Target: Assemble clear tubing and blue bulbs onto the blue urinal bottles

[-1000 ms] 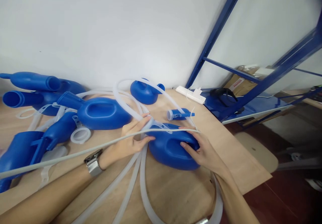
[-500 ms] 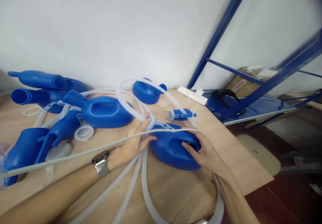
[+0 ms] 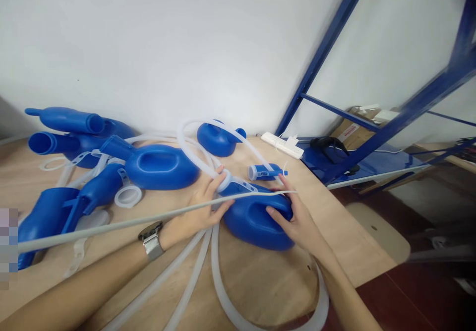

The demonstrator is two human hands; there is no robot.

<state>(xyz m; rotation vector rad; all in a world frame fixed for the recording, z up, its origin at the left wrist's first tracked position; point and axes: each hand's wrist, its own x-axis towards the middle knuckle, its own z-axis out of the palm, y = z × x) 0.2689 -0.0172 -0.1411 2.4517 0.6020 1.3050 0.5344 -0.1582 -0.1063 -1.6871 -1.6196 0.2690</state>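
A blue plastic bottle [image 3: 256, 222] with a hollow handle lies on its side on the wooden table in front of me. My left hand [image 3: 208, 202] is closed round its neck end, where a translucent cap [image 3: 224, 182] sits with a perforated strap [image 3: 243, 186] along the bottle. My right hand [image 3: 297, 217] grips the handle at the other end, thumb in the hollow. A translucent tube [image 3: 193, 160] loops up behind the cap. Thin grey cord [image 3: 148, 219] crosses the view over my left wrist.
Several blue bottles lie at the left, one [image 3: 161, 167] beside a loose white cap [image 3: 128, 196]. Behind are another bottle [image 3: 216, 140], a small blue part [image 3: 265, 172] and a power strip [image 3: 282, 145]. Tubes [image 3: 223, 291] curve across the front. A blue metal rack [image 3: 323, 53] stands right.
The view has shifted slightly, so the things at the left appear further right. My right hand's fingers have lifted and spread a little at the bottle's handle.
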